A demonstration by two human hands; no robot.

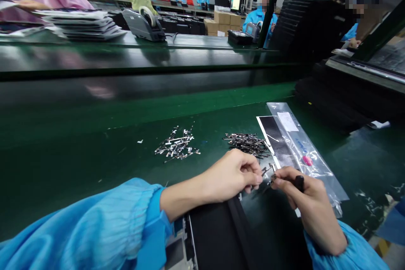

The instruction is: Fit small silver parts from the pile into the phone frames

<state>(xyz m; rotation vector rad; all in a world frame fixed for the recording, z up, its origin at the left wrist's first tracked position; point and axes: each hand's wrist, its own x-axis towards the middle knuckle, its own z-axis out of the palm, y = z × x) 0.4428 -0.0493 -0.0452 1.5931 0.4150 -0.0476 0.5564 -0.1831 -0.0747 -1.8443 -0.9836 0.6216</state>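
Observation:
My left hand point(232, 175) is closed in a pinch, its fingertips at a small thin strip point(265, 171); what lies between them is partly hidden. Just to its right, my right hand point(308, 198) grips a slim tool whose black end point(299, 182) sticks up behind the thumb; its tip is blurred near the left fingertips. Beyond my hands lies a pile of dark thin strips point(248, 144). Farther left is a looser pile of small silvery and dark pieces point(177, 144). Under my left wrist sits a black flat panel point(215, 236), beside an open metal-and-circuit part point(179, 247).
A clear plastic bag point(311, 156) with a white label and pink sticker lies right, over a dark patterned sheet point(275, 135). Black stacked material point(348, 93) stands far right. On the raised ledge are a paper stack point(84, 25) and tape dispenser point(144, 25). Several people work beyond.

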